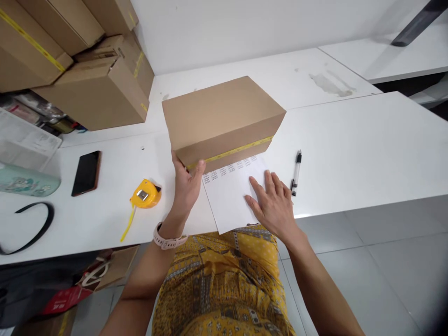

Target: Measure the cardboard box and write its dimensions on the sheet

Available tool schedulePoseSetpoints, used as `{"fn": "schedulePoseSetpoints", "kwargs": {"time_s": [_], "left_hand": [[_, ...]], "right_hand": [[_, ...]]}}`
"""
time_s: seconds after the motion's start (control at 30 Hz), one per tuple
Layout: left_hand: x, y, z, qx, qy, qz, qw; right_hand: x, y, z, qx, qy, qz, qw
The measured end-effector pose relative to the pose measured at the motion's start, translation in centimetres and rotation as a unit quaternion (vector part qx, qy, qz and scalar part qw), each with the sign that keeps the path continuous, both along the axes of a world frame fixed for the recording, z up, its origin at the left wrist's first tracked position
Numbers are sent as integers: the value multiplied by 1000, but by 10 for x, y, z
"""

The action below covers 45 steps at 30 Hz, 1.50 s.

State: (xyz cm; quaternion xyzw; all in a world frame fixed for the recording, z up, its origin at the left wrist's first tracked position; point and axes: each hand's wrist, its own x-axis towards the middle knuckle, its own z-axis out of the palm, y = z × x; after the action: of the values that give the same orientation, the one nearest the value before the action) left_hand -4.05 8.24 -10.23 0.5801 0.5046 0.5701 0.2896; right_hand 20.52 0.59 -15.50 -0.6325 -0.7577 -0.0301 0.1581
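A closed cardboard box with yellow tape along its near side sits on the white table. My left hand grips its near left bottom corner, thumb on the front face. A white sheet of paper with printed rows lies partly under the box and overhangs the table edge. My right hand lies flat on the sheet's right side, fingers spread.
A pen lies right of the paper. A yellow tape measure, a black phone, a black strap and a teal case lie to the left. Stacked cardboard boxes stand at the back left.
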Motion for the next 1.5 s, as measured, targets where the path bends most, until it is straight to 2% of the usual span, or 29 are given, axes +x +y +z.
{"fn": "schedulePoseSetpoints", "kwargs": {"time_s": [0.1, 0.17, 0.27, 0.3, 0.33, 0.4, 0.47, 0.5, 0.57, 0.6, 0.67, 0.73, 0.8, 0.83, 0.9, 0.93, 1.0, 1.03, 1.07, 1.13, 1.2, 1.27, 1.3, 1.37, 1.43, 1.5], "left_hand": [[9, 4, -4, -13, 12, -26, 1000], [11, -3, -3, -7, 37, 23, 999], [21, -29, 6, 96, 115, 137, 979], [26, -39, 9, 145, 150, 132, 969], [33, -48, 12, 185, 190, 93, 960], [48, -60, 15, 227, 279, -27, 933], [64, -64, 15, 209, 383, -128, 890], [72, -63, 14, 180, 440, -163, 865], [85, -57, 12, 94, 552, -209, 802], [90, -53, 11, 49, 597, -222, 769], [99, -45, 9, -11, 649, -235, 723], [104, -39, 8, -25, 666, -242, 705], [105, -35, 7, -13, 666, -244, 705], [105, -34, 6, -7, 664, -242, 708], [102, -35, 7, -3, 657, -240, 714], [101, -35, 8, -7, 655, -242, 716], [100, -35, 12, -18, 652, -255, 714], [99, -35, 14, -22, 651, -264, 712], [99, -35, 15, -26, 649, -272, 710], [99, -33, 17, -31, 644, -278, 712], [100, -32, 14, -30, 640, -275, 717], [101, -32, 8, -20, 640, -266, 721], [101, -32, 5, -13, 640, -261, 722], [102, -33, -1, -1, 641, -252, 725], [103, -34, -5, 7, 636, -245, 731], [103, -34, -6, 10, 629, -242, 738]], "right_hand": [[-2, -6, 2, -2, 2, 2, 1000], [-7, -11, 2, -1, 11, -2, 1000], [-16, -20, 4, -2, 26, -8, 1000], [-18, -22, 7, 0, 31, -4, 1000], [-17, -23, 10, 2, 37, 2, 999], [-8, -21, 20, 12, 65, -6, 998], [13, -11, 31, 30, 107, -75, 991], [26, -2, 36, 37, 126, -134, 982], [50, 20, 44, 13, 141, -244, 960], [60, 31, 46, -26, 139, -270, 952], [71, 53, 46, -93, 102, -272, 952], [75, 68, 44, -124, 59, -231, 963], [77, 74, 42, -126, 56, -188, 973], [79, 74, 42, -124, 85, -174, 973], [87, 68, 45, -120, 216, -151, 957], [92, 62, 49, -119, 306, -131, 935], [99, 48, 59, -113, 470, -77, 872], [101, 41, 64, -105, 521, -50, 846], [100, 34, 69, -96, 547, -30, 831], [92, 25, 76, -73, 547, -19, 834], [77, 23, 78, -41, 513, -35, 857], [62, 29, 74, -11, 492, -48, 869], [55, 35, 71, -10, 498, -46, 866], [45, 51, 66, -60, 539, -13, 840], [40, 68, 61, -152, 579, 29, 801], [37, 82, 55, -223, 584, 41, 779]]}}
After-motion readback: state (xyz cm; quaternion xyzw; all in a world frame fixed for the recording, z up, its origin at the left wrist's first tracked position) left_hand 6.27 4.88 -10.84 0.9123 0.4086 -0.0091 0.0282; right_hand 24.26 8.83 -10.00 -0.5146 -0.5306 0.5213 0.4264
